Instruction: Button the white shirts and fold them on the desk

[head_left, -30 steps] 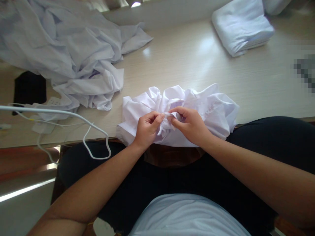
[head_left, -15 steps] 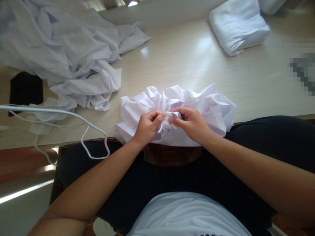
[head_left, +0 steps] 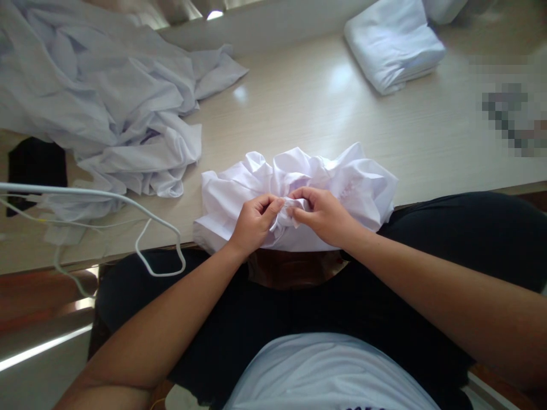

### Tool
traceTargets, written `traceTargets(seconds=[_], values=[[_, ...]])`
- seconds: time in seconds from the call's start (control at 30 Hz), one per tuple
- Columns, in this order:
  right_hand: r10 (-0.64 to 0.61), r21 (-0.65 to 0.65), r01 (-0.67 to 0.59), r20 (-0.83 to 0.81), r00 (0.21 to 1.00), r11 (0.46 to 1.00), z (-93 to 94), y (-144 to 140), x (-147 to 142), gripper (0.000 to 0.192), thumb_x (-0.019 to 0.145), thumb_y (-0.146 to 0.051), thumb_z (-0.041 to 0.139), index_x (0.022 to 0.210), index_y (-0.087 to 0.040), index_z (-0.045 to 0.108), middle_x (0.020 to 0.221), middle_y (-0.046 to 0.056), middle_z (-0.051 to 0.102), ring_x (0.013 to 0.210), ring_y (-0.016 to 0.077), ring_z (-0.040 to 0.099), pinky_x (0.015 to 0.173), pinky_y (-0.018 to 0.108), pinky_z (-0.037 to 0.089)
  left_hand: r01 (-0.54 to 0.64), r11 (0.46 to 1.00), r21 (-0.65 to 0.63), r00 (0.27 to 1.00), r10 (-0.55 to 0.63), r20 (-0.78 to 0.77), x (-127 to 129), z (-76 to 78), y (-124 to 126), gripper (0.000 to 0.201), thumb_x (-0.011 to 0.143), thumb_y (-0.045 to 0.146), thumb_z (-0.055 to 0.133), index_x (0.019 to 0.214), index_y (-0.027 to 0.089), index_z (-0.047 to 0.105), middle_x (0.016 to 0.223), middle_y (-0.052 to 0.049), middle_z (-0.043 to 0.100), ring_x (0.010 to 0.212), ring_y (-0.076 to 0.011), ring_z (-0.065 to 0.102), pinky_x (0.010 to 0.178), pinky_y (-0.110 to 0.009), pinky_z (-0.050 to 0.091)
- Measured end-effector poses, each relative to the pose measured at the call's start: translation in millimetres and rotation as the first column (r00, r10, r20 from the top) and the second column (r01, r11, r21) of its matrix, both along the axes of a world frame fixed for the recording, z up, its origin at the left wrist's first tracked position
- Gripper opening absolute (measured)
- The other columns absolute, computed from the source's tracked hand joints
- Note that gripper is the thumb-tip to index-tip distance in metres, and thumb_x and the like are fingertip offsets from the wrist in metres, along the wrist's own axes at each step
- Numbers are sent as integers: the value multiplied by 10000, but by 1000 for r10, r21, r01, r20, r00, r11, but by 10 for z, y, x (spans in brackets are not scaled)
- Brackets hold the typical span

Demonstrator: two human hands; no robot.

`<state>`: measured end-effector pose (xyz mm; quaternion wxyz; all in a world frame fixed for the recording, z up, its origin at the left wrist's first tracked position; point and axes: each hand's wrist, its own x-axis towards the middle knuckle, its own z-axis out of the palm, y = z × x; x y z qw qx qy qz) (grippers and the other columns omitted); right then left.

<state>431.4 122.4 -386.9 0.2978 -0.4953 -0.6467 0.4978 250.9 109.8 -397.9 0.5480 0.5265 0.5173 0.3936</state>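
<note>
A crumpled piece of white cloth [head_left: 363, 191] lies bunched at the table's near edge, partly hanging over it. My left hand [head_left: 258, 219] pinches a gathered fold at the middle of the cloth between thumb and fingers. Close beside it, my right hand [head_left: 318, 213] grips the same gathered part, thumb and forefinger pressed on the fabric. The fingertips of both hands almost meet. Whatever finer detail sits between them is too small to make out.
A large heap of white fabric [head_left: 141, 108] covers the table's left side. Folded white cloth [head_left: 393, 45] lies at the back right. A black item [head_left: 36, 168] and a white power strip [head_left: 64, 230] are at left. A white cable [head_left: 160, 215] loops past the table edge.
The whole view has shifted slightly, so the table items appear further left. Both hands keep hold of the gathered cloth, with the right fingers moved a little closer to the left ones.
</note>
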Motion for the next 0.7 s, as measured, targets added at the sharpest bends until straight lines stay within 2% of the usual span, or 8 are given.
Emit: traceTargets(seconds=[0.13, 0.33, 0.5, 0.7], values=[[-28, 32, 27, 20, 999, 999, -20, -45, 16, 235, 837, -339, 626, 986, -170, 692, 822, 12, 694, 724, 153, 571, 669, 267, 426, -12, 1000, -5, 1000, 12, 3, 37, -2, -20, 397, 820, 532, 689, 787, 137, 684, 734, -26, 633, 684, -141, 542, 647, -236, 426], [-34, 25, 35, -42, 999, 999, -84, -12, 0, 205, 818, -327, 637, 949, -176, 683, 822, 11, 671, 722, 151, 554, 646, 259, 428, 2, 1000, 9, 1000, -2, -15, 36, 13, -22, 376, 846, 511, 662, 815, 138, 689, 741, -22, 629, 683, -135, 533, 631, -229, 425], [-11, 41, 14, -74, 997, 999, -80, 17, -11, 178, 825, -322, 626, 917, -178, 675, 809, 9, 663, 713, 147, 546, 640, 257, 423, -6, 999, 44, 999, 7, -32, 16, 47, -22, 346, 867, 472, 645, 761, 143, 669, 701, -8, 593, 643, -119, 486, 602, -224, 386], [16, 79, -13, -42, 999, 997, -95, 26, -3, 191, 837, -323, 625, 943, -176, 686, 828, 10, 673, 708, 141, 542, 660, 262, 419, -37, 999, 40, 997, 39, -60, 15, -3, -12, 377, 839, 497, 675, 707, 146, 640, 640, 3, 553, 610, -116, 467, 596, -237, 377]])
